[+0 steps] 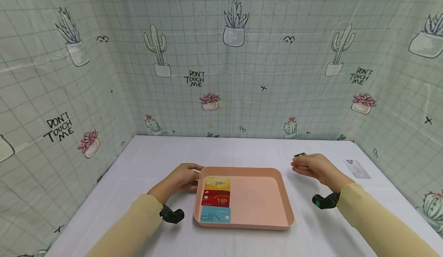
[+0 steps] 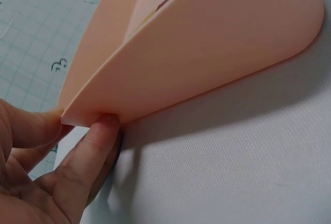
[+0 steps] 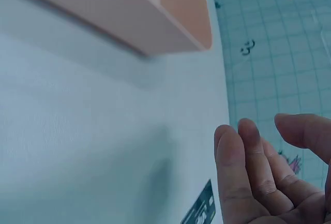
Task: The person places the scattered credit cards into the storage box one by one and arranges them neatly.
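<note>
My left hand (image 1: 183,177) holds the far left corner of a shallow peach tray (image 1: 257,226). In the left wrist view, its digits (image 2: 93,141) press the outer wall and meet the rim at the corner. A yellow card (image 1: 217,182), a red VIP card (image 1: 216,198) and a light blue VIP card (image 1: 215,214) form a column along the tray's left side. Right of the tray, my right hand (image 1: 320,168) hovers with thumb and fingers apart and nothing between them. A black card (image 3: 202,209) lies by its fingertips, partly hidden by the hand in the head view.
A pale silvery card (image 1: 357,169) lies on the white table (image 1: 242,151), right of my right hand. Cloth walls (image 1: 194,53) printed with cacti enclose the table at the back and both sides. Each wrist wears a black band (image 1: 171,214).
</note>
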Demonstrator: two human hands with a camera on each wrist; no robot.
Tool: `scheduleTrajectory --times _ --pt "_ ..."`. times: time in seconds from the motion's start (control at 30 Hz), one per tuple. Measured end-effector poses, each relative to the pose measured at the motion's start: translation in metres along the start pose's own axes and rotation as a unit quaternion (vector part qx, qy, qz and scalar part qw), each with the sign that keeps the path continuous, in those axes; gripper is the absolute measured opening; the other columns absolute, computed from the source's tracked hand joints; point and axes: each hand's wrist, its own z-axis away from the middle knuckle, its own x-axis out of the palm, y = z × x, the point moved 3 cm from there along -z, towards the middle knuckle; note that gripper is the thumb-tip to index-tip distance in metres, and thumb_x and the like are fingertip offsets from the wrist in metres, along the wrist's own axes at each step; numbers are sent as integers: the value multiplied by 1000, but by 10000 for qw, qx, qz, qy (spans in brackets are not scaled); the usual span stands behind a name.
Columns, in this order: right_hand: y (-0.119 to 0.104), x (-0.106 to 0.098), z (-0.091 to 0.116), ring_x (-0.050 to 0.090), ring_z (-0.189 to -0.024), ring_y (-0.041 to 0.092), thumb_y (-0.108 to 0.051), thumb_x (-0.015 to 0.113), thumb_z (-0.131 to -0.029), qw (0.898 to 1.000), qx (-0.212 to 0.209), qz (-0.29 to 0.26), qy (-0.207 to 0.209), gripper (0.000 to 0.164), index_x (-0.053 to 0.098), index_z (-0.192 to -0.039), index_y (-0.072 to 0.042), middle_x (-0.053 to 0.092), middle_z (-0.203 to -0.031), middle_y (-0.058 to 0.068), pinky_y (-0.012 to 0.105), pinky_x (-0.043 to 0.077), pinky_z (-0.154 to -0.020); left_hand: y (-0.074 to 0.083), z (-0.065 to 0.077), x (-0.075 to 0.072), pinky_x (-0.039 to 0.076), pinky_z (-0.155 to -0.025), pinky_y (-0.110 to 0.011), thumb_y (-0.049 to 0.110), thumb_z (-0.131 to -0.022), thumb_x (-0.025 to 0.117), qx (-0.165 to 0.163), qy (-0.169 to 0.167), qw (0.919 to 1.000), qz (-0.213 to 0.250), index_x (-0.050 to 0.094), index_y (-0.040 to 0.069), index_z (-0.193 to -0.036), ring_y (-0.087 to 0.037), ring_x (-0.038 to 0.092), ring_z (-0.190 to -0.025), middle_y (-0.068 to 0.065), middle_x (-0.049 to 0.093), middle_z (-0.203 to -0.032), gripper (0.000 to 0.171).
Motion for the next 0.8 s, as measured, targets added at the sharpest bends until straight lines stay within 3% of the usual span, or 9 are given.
scheduleTrajectory --times 0.17,0.27,0.4,0.5,0.67,0.8 --pt "9 -15 -4 68 -101 7 -22 63 -102 9984 132 484 256 60 45 -145 16 69 -124 11 27 60 -93 0 -1 -1 64 -71 -30 5 -97 63 45 29 10000 -64 65 2 -133 -22 68 -89 -17 70 -115 36" --pt "13 -23 -6 67 -99 6 -23 64 -101 9970 261 585 427 63 44 -146 16 71 -122 10 26 60 -90 0 -2 -1 63 -71 -29 6 -96 65 26 35 9999 -109 66 1 -129 -22 68 -88 -17 70 -114 34" --pt "19 -30 -7 65 -91 3 -22 66 -100 9960 415 475 630 63 45 -145 16 72 -104 -2 23 60 -84 1 -1 0 63 -70 -29 5 -96 64 -11 42 9999 -113 65 0 -127 -22 68 -87 -17 70 -113 31" --pt "22 -35 -9 63 -86 3 -21 67 -99 9948 448 492 769 61 47 -143 16 70 -99 -3 22 60 -80 2 0 0 63 -70 -29 6 -97 64 -21 44 9999 -116 65 -2 -127 -21 68 -87 -18 70 -114 31" --pt "31 -45 -15 62 -87 11 -24 65 -99 9833 505 1290 1178 62 47 -144 14 64 -123 24 21 58 -73 2 -1 0 63 -69 -29 7 -99 63 -32 57 9999 -132 64 -2 -129 -20 69 -87 -17 71 -114 31" --pt "41 -50 -20 60 -95 22 -29 64 -99 9706 687 1851 1375 66 43 -147 12 54 -135 32 23 54 -72 3 -2 0 63 -67 -28 7 -99 63 -76 47 9998 -149 63 -3 -129 -20 69 -86 -17 71 -112 31"
